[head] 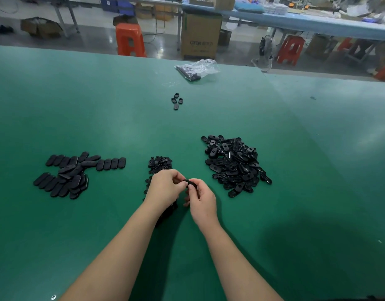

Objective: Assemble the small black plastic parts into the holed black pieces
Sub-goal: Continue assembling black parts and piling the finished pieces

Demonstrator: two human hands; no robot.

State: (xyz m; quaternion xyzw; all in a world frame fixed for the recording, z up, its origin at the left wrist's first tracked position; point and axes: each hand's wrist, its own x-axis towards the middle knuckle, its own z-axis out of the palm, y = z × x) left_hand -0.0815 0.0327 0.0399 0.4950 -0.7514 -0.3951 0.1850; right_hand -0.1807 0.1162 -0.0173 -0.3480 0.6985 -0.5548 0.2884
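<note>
Black plastic filled the green table (100, 105): a heap of holed pieces (236, 165) lay right, small parts (159, 163) centre, finished pieces (72, 173) left. Left hand (165, 187) and right hand (201, 199) met together, both pinching one black piece (190, 183) above the mat.

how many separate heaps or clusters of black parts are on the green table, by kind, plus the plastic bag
Holed pieces heap: 1
Small parts heap: 1
Closed oval pieces heap: 1
Small far cluster: 1
Plastic bag: 1
Total: 5
</note>
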